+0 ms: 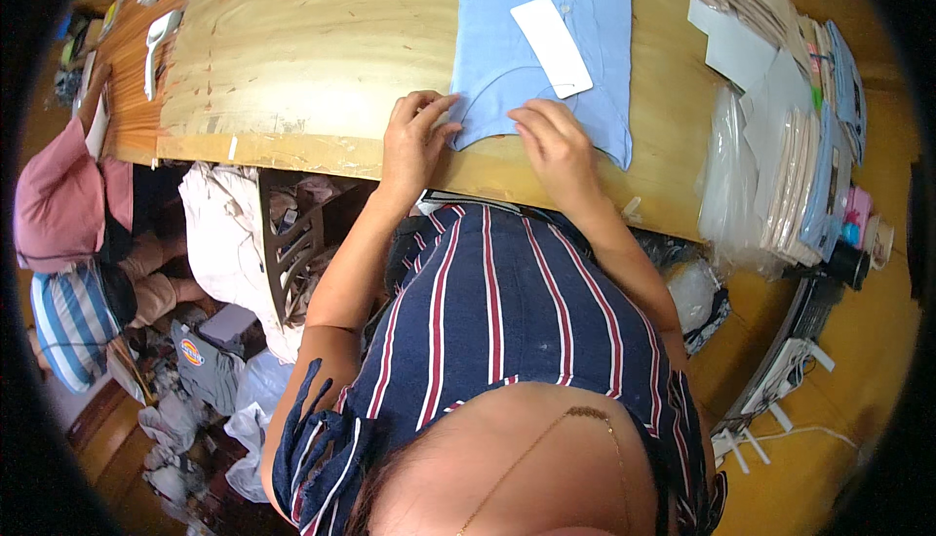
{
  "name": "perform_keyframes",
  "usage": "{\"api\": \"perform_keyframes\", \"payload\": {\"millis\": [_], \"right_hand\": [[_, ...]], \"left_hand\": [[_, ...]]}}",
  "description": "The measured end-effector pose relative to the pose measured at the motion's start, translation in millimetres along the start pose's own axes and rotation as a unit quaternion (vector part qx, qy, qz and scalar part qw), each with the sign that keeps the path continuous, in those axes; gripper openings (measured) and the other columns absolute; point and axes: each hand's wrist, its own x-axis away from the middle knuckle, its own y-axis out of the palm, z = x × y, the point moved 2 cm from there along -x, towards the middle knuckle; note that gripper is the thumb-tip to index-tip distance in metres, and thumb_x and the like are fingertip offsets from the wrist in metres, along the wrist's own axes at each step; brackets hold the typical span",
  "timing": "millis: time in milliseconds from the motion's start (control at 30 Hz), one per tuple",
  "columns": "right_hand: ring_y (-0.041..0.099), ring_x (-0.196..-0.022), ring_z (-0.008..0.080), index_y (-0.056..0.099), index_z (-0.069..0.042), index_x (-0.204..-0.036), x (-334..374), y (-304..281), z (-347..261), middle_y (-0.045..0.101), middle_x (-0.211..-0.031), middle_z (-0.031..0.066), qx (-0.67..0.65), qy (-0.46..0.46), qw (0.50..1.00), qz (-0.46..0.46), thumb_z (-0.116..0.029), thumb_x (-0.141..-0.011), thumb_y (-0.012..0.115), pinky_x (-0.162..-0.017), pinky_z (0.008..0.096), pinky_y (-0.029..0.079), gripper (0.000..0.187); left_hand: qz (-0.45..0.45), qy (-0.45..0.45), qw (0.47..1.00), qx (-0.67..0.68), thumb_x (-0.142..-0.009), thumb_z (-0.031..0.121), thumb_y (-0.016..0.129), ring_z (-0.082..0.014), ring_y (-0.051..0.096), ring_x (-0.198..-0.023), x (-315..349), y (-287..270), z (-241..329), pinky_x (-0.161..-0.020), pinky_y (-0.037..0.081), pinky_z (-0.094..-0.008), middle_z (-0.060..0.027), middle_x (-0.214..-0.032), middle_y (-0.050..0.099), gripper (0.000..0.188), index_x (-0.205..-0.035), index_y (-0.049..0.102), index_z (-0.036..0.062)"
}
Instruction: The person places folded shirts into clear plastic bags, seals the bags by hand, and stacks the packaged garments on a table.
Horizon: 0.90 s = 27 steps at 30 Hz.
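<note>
A folded light blue shirt [604, 58] lies on the table in front of me, its neckline toward me and small buttons up its middle. On it rests a white hang tag [548, 43] with a thin dark string that loops over the fabric. At the shirt's near left edge, my left hand [414, 141] has its fingers curled in, thumb and forefinger on the cloth. My right hand [561, 151] bends over the neckline with fingertips and thumb pinching at its edge. What lies just under the fingertips is partly hidden.
The worn yellowish table [312, 58] has its near edge at my waist. Stacked packed garments [795, 175] and clear plastic bags [731, 165] sit at the right. A white scoop-like tool [156, 53] lies far left. Another person in a pink top [68, 195] is at the left.
</note>
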Motion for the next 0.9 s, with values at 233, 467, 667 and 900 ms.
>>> {"api": "perform_keyframes", "payload": {"millis": [233,467,667,900], "right_hand": [[0.049,-0.088,0.0246,0.055,-0.001,-0.085,10.0,29.4,2.1,0.05,-0.091,0.0108,0.097,-0.002,0.995,-0.019,-0.005,-0.067,0.052,-0.076,0.0323,0.041,0.019],[0.047,-0.093,0.0272,0.054,0.0,-0.09,25.4,35.9,14.3,0.051,-0.095,0.015,0.12,0.004,0.993,-0.018,-0.011,-0.076,0.045,-0.082,0.0361,0.038,0.02],[0.044,-0.1,0.0245,0.053,0.0,-0.091,29.5,42.0,8.2,0.048,-0.106,0.0137,0.15,-0.025,0.988,0.009,-0.011,-0.07,0.044,-0.083,0.0318,0.039,0.025],[0.049,-0.089,0.0251,0.056,-0.002,-0.089,62.8,-57.5,-1.2,0.051,-0.093,0.0119,0.07,-0.034,0.993,0.09,-0.009,-0.067,0.05,-0.076,0.0339,0.041,0.024]], "left_hand": [[0.007,-0.056,0.998,0.014,-0.07,0.005,0.06,-0.02,0.053,-0.052,10.0,3.2,-3.4,-0.05,0.042,-0.0273,-0.0123,-0.063,0.055,0.007,-0.075,0.059,-0.0006],[-0.058,-0.084,0.994,-0.026,-0.075,0.0,0.046,-0.0285,0.051,-0.056,43.7,-0.2,-29.6,-0.05,0.04,-0.0327,-0.0164,-0.062,0.051,0.004,-0.072,0.049,0.0006],[-0.175,-0.021,0.978,-0.109,-0.074,0.011,0.055,-0.0342,0.054,-0.062,57.6,-4.0,-4.4,-0.052,0.042,-0.0387,-0.0161,-0.069,0.057,0.006,-0.078,0.054,0.0063],[-0.373,0.034,0.885,-0.274,-0.068,0.023,0.062,-0.0312,0.054,-0.051,22.0,-8.4,28.6,-0.047,0.041,-0.0368,-0.0144,-0.052,0.054,0.019,-0.076,0.054,0.0079]]}}
